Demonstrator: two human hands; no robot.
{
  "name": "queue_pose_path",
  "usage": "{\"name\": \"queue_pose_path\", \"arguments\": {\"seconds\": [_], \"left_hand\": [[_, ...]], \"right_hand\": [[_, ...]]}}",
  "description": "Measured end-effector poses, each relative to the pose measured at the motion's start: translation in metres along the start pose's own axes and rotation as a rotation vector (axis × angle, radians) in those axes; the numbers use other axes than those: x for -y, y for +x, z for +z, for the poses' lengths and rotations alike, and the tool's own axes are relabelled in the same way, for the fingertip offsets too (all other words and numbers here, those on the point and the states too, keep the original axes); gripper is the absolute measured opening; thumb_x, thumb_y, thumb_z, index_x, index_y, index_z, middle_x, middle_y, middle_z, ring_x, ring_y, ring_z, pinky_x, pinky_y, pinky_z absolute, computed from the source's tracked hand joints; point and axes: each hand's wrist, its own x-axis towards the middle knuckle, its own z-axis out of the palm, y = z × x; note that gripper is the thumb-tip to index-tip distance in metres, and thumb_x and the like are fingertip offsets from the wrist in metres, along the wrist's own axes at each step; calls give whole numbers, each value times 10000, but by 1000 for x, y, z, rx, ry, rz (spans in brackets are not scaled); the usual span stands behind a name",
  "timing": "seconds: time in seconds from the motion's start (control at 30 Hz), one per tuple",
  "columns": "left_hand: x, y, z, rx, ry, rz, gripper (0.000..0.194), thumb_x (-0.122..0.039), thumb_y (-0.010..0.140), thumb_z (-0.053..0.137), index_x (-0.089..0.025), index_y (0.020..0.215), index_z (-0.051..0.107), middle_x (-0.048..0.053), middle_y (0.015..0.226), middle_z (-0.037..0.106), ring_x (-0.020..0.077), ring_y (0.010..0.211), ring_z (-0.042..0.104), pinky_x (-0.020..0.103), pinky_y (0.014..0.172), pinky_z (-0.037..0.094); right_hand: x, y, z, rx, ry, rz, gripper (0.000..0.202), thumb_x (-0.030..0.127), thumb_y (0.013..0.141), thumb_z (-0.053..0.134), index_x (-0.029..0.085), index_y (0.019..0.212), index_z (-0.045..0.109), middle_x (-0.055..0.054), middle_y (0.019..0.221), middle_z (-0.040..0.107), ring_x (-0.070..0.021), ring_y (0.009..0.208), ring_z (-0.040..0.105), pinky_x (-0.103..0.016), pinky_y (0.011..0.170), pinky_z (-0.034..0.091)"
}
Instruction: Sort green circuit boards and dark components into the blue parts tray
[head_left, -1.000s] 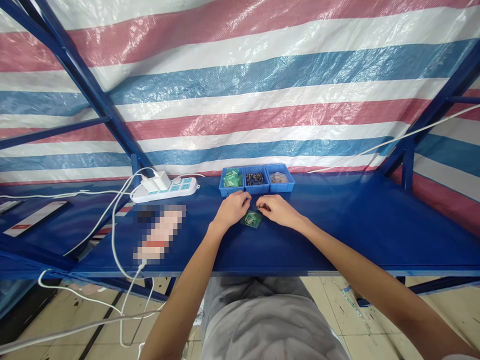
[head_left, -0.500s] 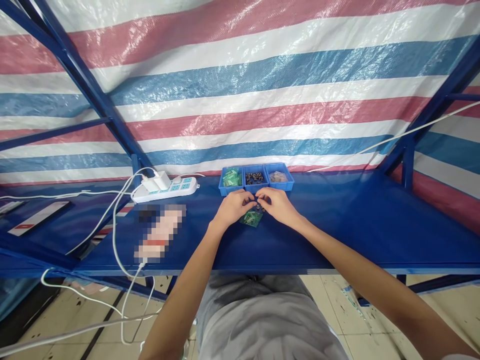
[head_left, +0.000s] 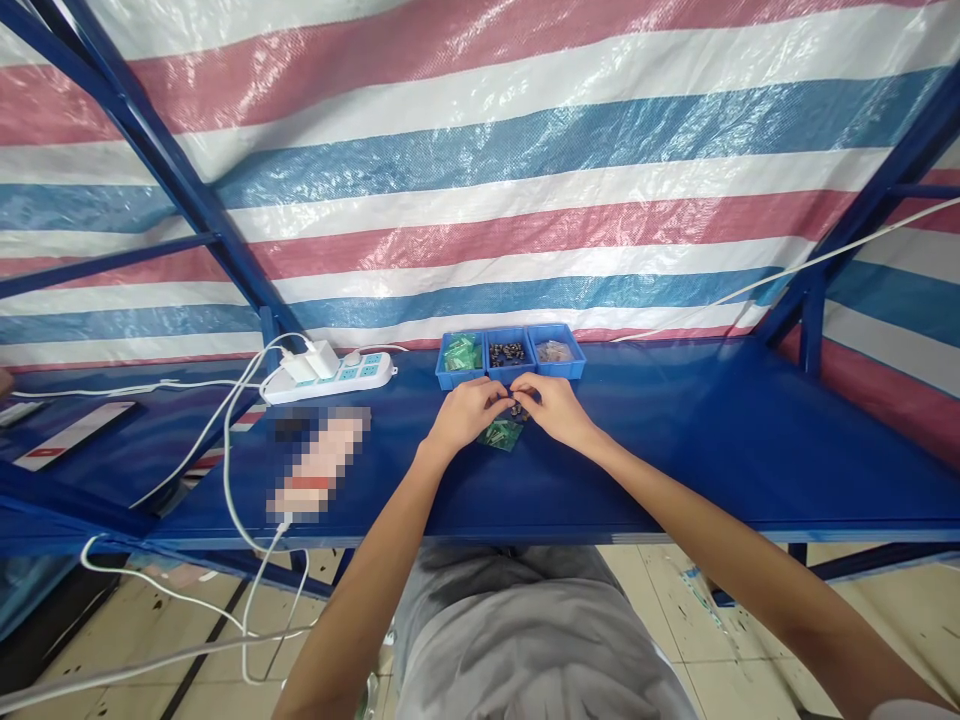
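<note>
My left hand (head_left: 471,412) and my right hand (head_left: 556,408) meet above the blue table, fingertips pinched close together. Whatever sits between the fingertips is too small to make out. Just below them lies a flat green piece (head_left: 501,434), perhaps a small bag or board, with pale marks on it. Beside it, partly under my right fingers, are small dark metallic parts (head_left: 519,412). Directly behind my hands stand three joined blue bins: the left bin (head_left: 453,381) with green pieces, the middle bin (head_left: 511,373) with dark small parts, the right bin (head_left: 572,369) with clear pieces.
A white power strip (head_left: 334,384) with plugged-in chargers stands at the left, its white cables (head_left: 229,440) looping over the table edge. Nearer lies a blurred-out pinkish object (head_left: 322,465). A phone-like slab (head_left: 75,436) rests farther left. Striped sheeting (head_left: 525,220) hangs behind.
Both hands stay almost in place, with only a slight shift of the fingertips. A sliver of what looks like skin has appeared at the far left edge.
</note>
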Motion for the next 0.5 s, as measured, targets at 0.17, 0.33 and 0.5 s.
{"name": "queue_pose_path", "arguments": {"seconds": [0.17, 0.33, 0.5], "left_hand": [[1, 0, 0, -6, -1, 12, 269, -448, 979, 552, -240, 962, 720, 31, 913, 680, 162, 790, 619, 251, 718, 448], [1, 0, 0, -24, -14, 29, 287, -432, 1000, 518, -227, 957, 715, 34, 903, 678, 160, 788, 615, 254, 729, 448], [1, 0, 0, -42, -25, 51, 281, -406, 1011, 501, -216, 954, 700, 39, 911, 683, 168, 807, 617, 263, 744, 454]], "right_hand": [[-4, 1, 0, 24, -43, -5, 206, 159, 919, 521, 223, 992, 704, -30, 923, 771, -197, 844, 725, -308, 788, 528], [-6, 1, 1, 42, -53, -9, 229, 121, 911, 528, 215, 1009, 712, -37, 957, 774, -199, 876, 726, -306, 806, 514], [-5, 0, 0, 55, -71, 16, 205, 123, 914, 554, 213, 983, 725, -30, 894, 770, -190, 816, 713, -288, 765, 494]]}}
